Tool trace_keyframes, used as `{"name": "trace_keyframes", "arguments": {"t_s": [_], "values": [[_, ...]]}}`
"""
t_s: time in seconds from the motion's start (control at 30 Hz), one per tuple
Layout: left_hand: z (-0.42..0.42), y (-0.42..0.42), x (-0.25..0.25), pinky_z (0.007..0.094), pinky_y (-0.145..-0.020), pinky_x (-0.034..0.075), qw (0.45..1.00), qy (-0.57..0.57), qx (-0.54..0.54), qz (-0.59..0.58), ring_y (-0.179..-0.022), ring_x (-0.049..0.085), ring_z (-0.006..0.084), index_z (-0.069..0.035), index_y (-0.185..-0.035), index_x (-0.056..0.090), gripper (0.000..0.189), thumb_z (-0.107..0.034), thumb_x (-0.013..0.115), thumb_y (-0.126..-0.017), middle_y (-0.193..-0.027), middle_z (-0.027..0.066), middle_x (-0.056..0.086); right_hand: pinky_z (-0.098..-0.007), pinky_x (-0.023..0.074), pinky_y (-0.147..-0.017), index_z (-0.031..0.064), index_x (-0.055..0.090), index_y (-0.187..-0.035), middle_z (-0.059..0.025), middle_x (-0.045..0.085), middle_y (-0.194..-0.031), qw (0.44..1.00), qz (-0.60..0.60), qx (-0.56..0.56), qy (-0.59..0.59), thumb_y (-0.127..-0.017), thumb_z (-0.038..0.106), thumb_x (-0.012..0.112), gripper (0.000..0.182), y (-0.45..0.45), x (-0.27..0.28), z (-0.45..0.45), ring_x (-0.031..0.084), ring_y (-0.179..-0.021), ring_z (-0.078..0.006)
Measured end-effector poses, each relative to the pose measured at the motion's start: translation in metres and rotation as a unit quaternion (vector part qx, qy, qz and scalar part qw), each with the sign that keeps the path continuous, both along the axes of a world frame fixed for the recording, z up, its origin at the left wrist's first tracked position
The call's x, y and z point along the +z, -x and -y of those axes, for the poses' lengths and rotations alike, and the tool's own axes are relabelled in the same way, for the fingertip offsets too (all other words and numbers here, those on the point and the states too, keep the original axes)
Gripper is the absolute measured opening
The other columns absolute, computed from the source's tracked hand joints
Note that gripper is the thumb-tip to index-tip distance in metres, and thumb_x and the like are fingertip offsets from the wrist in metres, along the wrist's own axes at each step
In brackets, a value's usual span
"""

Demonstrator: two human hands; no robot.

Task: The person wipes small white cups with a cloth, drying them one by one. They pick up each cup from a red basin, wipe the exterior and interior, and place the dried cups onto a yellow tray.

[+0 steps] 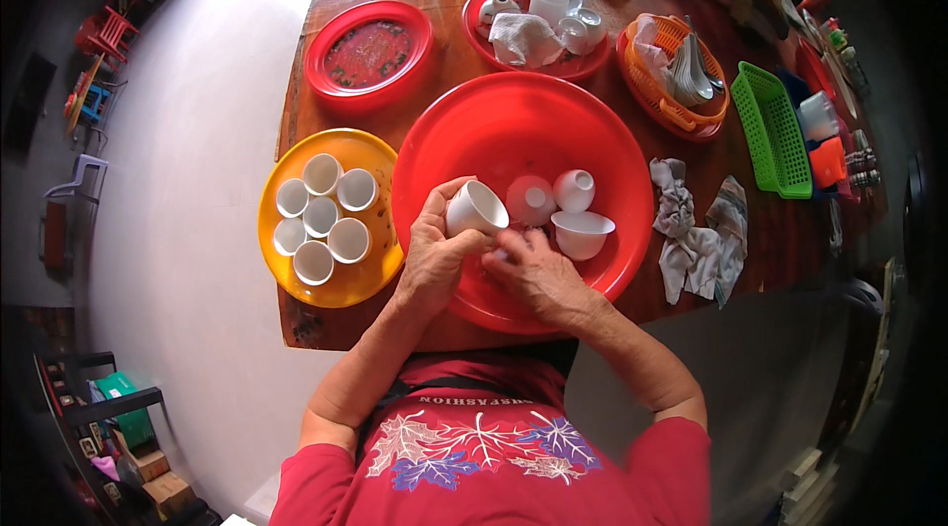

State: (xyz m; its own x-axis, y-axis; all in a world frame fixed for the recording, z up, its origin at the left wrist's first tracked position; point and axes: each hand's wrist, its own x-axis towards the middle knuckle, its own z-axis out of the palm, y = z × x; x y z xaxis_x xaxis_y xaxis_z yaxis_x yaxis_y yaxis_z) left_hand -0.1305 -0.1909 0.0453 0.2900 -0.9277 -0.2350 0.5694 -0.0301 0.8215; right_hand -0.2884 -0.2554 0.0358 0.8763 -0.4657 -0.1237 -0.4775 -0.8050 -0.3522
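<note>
My left hand (437, 244) grips a white cup (474, 211), tilted with its mouth facing up and right, over a large red plastic basin (518, 126). Just right of that cup, my right hand (541, 270) is blurred, with its fingers bent downward. A small pale patch shows at its fingertips; whether it holds something is unclear. Beyond the right hand, two white cups lie in the basin, one (530, 200) looking submerged and one (574, 190) base up. A wider white bowl (583, 235) leans beside them. Several white cups (321, 217) stand mouth up on a yellow tray (278, 163) at left.
Behind the basin are a round red tray (318, 55) and a red dish of glassware with a white cloth (526, 41). To the right sit an orange basket (689, 118) of spoons, a green basket (774, 133) and crumpled cloths (700, 237). The wooden table's (333, 330) front edge is near my body.
</note>
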Motion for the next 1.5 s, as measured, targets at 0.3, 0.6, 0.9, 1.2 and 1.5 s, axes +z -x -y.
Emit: {"name": "trace_keyframes", "arguments": {"t_s": [0.3,0.6,0.9,1.2,1.5], "values": [[0.004,-0.011,-0.007,0.0284,-0.077,0.051,0.986,0.006,-0.035,-0.163,-0.093,0.06,0.014,-0.005,-0.122,0.052,0.042,-0.039,0.041,-0.099,-0.103,0.004,0.061,-0.0411,0.0516,-0.077,0.0129,0.061,-0.103,-0.0144,0.053,-0.099,0.986,-0.014,0.009,-0.167,-0.081,0.007,0.059,0.023,0.013,0.007,0.017,0.059,-0.087,-0.0333],[0.014,0.007,-0.023,0.023,-0.073,0.046,1.0,-0.003,-0.004,-0.006,-0.077,0.053,0.0066,-0.006,-0.103,0.055,0.035,-0.038,0.04,-0.102,-0.087,0.0009,0.057,-0.0392,0.0509,-0.078,0.0034,0.059,-0.109,-0.0137,0.058,-0.096,0.938,0.343,-0.009,-0.053,-0.074,-0.005,0.065,0.037,-0.006,0.056,0.03,0.061,-0.089,-0.0304],[0.013,0.004,-0.024,0.0236,-0.077,0.048,0.998,-0.001,-0.015,0.06,-0.084,0.057,0.0077,-0.002,-0.106,0.057,0.043,-0.041,0.04,-0.102,-0.093,0.0038,0.061,-0.0386,0.0481,-0.074,0.0062,0.063,-0.098,-0.0111,0.057,-0.102,0.973,0.227,0.029,-0.022,-0.072,-0.002,0.06,0.028,0.001,0.044,0.022,0.055,-0.088,-0.0293],[0.013,0.01,-0.019,0.0235,-0.079,0.047,0.997,0.051,0.002,0.066,-0.086,0.056,0.0077,-0.005,-0.104,0.056,0.037,-0.04,0.044,-0.101,-0.092,0.0033,0.06,-0.0361,0.0471,-0.079,0.0034,0.064,-0.096,-0.0124,0.063,-0.101,0.893,0.375,-0.09,-0.23,-0.068,-0.009,0.056,0.032,-0.008,0.043,0.014,0.058,-0.089,-0.0275],[0.007,0.008,-0.011,0.0227,-0.074,0.047,0.997,0.022,-0.036,0.06,-0.081,0.056,0.0068,-0.005,-0.1,0.057,0.042,-0.045,0.047,-0.098,-0.089,0.0026,0.061,-0.0328,0.0471,-0.071,0.0055,0.049,-0.099,-0.0106,0.058,-0.085,0.818,0.3,-0.116,-0.477,-0.068,-0.009,0.053,0.035,0.0,0.058,0.013,0.057,-0.077,-0.0232]]}}
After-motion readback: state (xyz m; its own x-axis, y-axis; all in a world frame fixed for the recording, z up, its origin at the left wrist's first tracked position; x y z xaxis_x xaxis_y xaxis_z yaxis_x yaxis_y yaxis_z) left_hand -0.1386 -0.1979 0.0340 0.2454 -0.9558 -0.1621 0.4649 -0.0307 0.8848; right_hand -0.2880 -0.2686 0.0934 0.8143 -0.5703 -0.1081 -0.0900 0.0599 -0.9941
